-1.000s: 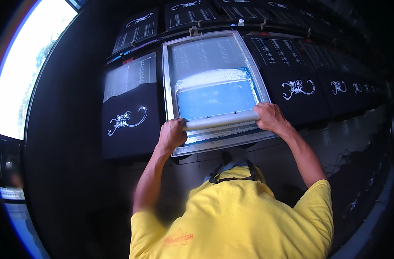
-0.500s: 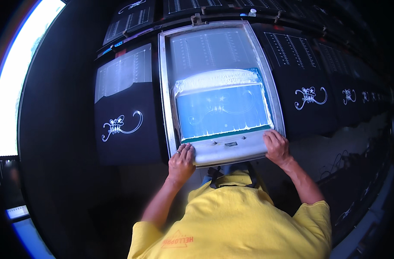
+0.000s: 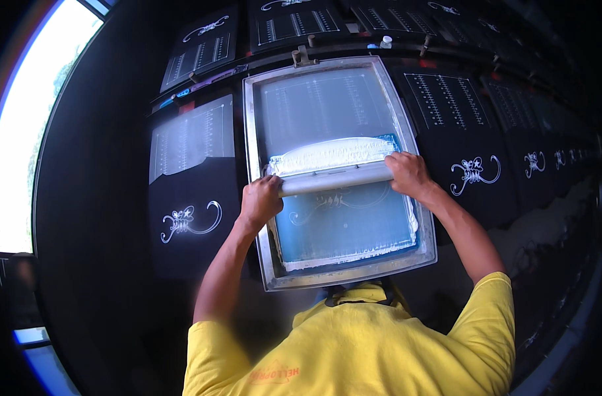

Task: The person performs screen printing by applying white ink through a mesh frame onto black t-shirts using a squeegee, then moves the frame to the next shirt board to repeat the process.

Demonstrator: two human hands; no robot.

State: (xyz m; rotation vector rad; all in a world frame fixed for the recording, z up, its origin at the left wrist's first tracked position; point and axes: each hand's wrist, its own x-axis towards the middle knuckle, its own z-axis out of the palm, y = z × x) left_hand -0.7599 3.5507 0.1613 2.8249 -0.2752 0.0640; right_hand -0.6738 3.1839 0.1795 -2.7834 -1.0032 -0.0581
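Observation:
Both of my hands grip a long, pale squeegee that lies across a framed printing screen. My left hand (image 3: pixel 261 198) is closed around its left end, and my right hand (image 3: pixel 410 174) around its right end. The squeegee (image 3: pixel 337 178) rests on the mesh around the middle of the screen frame (image 3: pixel 353 272). Just beyond its far side lies a thick band of white ink (image 3: pixel 330 153). Nearer me, the blue stencil area (image 3: pixel 344 231) shows a faint curling design, with white ink along its edges. What lies beneath the screen is mostly hidden.
Left of the screen lies a dark printed fabric panel (image 3: pixel 189 185) with a white scroll design. Similar panels (image 3: pixel 475 168) continue to the right and in a far row. A metal hinge clamp (image 3: pixel 303 58) stands at the frame's far edge, near a small white bottle (image 3: pixel 386 42).
The squeegee, gripped in both hands, has moved away from me, from the screen's near end to its middle. More of the stencil's near part and the frame's near edge now show.

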